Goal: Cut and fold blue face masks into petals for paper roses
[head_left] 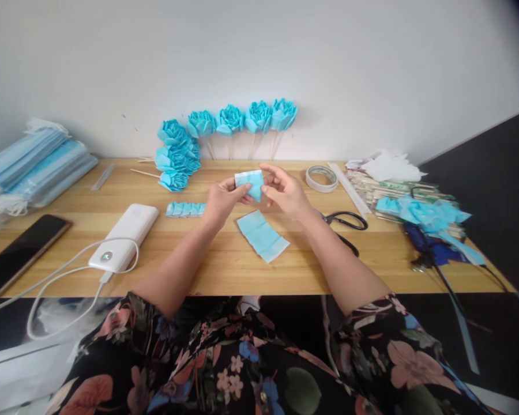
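Both my hands hold one small folded piece of blue mask fabric [251, 183] above the wooden table [225, 259]. My left hand [224, 202] pinches its left edge with thumb and fingers. My right hand [285, 191] pinches its right edge, fingers curled. Just below them a larger cut blue mask strip [262, 235] lies flat on the table. A row of small folded blue pieces [185, 208] lies to the left of my left hand.
Finished blue fabric roses on sticks [229, 121] lean against the wall. A stack of face masks [30, 167] sits far left, with a phone [19, 251] and a white power bank [125, 235] with cable. A tape roll [320, 177], scissors [346, 222] and blue scraps [424, 213] lie right.
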`<state>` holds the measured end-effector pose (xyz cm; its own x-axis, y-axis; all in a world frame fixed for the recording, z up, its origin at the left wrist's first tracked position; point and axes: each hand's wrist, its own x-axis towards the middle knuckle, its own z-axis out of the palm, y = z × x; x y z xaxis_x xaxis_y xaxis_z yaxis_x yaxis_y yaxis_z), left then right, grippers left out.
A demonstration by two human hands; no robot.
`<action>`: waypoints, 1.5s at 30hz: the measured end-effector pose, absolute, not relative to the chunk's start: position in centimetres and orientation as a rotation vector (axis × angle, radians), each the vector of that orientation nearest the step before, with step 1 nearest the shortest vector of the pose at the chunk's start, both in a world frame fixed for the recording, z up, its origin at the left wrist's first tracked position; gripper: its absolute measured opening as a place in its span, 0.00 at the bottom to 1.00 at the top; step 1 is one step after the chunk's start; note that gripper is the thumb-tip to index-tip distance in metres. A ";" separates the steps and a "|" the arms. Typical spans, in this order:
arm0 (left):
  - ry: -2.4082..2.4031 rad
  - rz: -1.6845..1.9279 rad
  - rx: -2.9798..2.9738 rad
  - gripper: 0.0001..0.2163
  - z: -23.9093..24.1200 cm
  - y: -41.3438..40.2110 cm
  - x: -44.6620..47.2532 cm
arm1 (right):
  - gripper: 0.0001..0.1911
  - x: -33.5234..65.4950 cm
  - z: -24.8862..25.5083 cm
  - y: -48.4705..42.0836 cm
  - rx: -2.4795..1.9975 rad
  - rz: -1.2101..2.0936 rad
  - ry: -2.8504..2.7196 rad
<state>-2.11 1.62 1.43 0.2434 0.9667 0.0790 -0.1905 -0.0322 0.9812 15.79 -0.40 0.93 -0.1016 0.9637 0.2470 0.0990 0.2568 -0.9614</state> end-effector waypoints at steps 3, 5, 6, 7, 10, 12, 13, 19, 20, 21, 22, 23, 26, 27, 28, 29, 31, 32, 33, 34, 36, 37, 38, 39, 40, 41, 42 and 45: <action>0.864 1.179 1.267 0.11 1.2 1.5 -2.1 | 0.28 15.9 1.1 -0.6 -1.015 1.079 -1.477; 0.869 1.188 1.306 0.10 1.0 1.4 -2.0 | 0.28 15.9 1.2 -0.7 -1.012 1.090 -1.495; 0.870 1.188 1.326 0.09 0.9 1.3 -1.9 | 0.29 15.9 1.2 -0.8 -1.023 1.079 -1.511; 0.870 1.185 1.347 0.09 0.8 1.2 -1.8 | 0.29 15.8 1.1 -0.8 -1.039 1.055 -1.526; 0.874 1.171 1.396 0.07 0.6 1.1 -1.5 | 0.18 15.6 0.9 -0.8 -1.107 0.923 -1.517; 0.881 1.158 1.404 0.07 0.6 1.0 -1.3 | 0.15 15.5 1.0 -0.9 -1.146 0.828 -1.473; 0.882 1.151 1.399 0.07 0.6 1.0 -1.3 | 0.16 15.4 1.0 -0.9 -1.157 0.791 -1.455; 0.830 1.087 1.337 0.14 1.0 0.9 -1.4 | 0.19 15.2 1.9 -1.4 -1.149 0.714 -1.437; 0.822 1.073 1.333 0.15 1.0 0.9 -1.4 | 0.20 15.2 2.0 -1.4 -1.150 0.708 -1.438; 0.815 1.061 1.330 0.16 1.0 0.8 -1.4 | 0.21 15.2 2.0 -1.5 -1.151 0.702 -1.440; 0.808 1.051 1.328 0.16 1.0 0.8 -1.4 | 0.22 15.1 2.0 -1.5 -1.151 0.697 -1.441; 0.803 1.045 1.324 0.16 1.0 0.8 -1.4 | 0.23 15.1 2.0 -1.5 -1.151 0.694 -1.443; 0.805 1.047 1.298 0.16 1.0 0.8 -1.5 | 0.27 15.1 1.9 -1.4 -1.135 0.709 -1.441; 0.811 1.057 1.284 0.16 1.1 0.8 -1.6 | 0.28 15.2 1.8 -1.3 -1.122 0.733 -1.439; 0.819 1.072 1.268 0.16 1.1 0.8 -1.7 | 0.29 15.2 1.8 -1.3 -1.109 0.766 -1.442; 0.827 1.093 1.251 0.16 1.1 0.9 -1.7 | 0.30 15.3 1.7 -1.3 -1.097 0.804 -1.451; 0.842 1.135 1.210 0.15 1.2 1.0 -1.8 | 0.29 15.4 1.7 -1.3 -1.096 0.867 -1.503; 0.850 1.153 1.190 0.14 1.2 1.1 -1.9 | 0.28 15.4 1.8 -1.4 -1.113 0.875 -1.542; 0.859 1.165 1.171 0.14 1.3 1.2 -1.9 | 0.27 15.4 1.8 -1.4 -1.143 0.865 -1.584; 0.867 1.174 1.156 0.13 1.3 1.3 -1.9 | 0.25 15.3 1.8 -1.5 -1.179 0.842 -1.623; 0.881 1.187 1.135 0.12 1.4 1.4 -2.0 | 0.22 15.1 1.8 -1.6 -1.244 0.794 -1.674; 0.886 1.191 1.127 0.12 1.5 1.4 -2.0 | 0.21 15.1 1.8 -1.6 -1.264 0.781 -1.686; 0.888 1.195 1.120 0.12 1.5 1.5 -2.0 | 0.19 15.0 1.7 -1.6 -1.273 0.781 -1.694; 0.889 1.200 1.113 0.12 1.6 1.5 -2.1 | 0.18 15.0 1.6 -1.6 -1.276 0.786 -1.699; 0.890 1.203 1.107 0.12 1.5 1.6 -2.2 | 0.17 15.1 1.5 -1.5 -1.277 0.789 -1.705; 0.890 1.207 1.101 0.12 1.5 1.7 -2.3 | 0.16 15.2 1.5 -1.4 -1.280 0.786 -1.716; 0.890 1.214 1.093 0.12 1.4 1.8 -2.4 | 0.15 15.4 1.4 -1.3 -1.290 0.777 -1.739; 0.895 1.237 1.033 0.12 1.1 2.4 -2.8 | 0.12 16.6 2.0 -0.9 -1.382 0.676 -1.861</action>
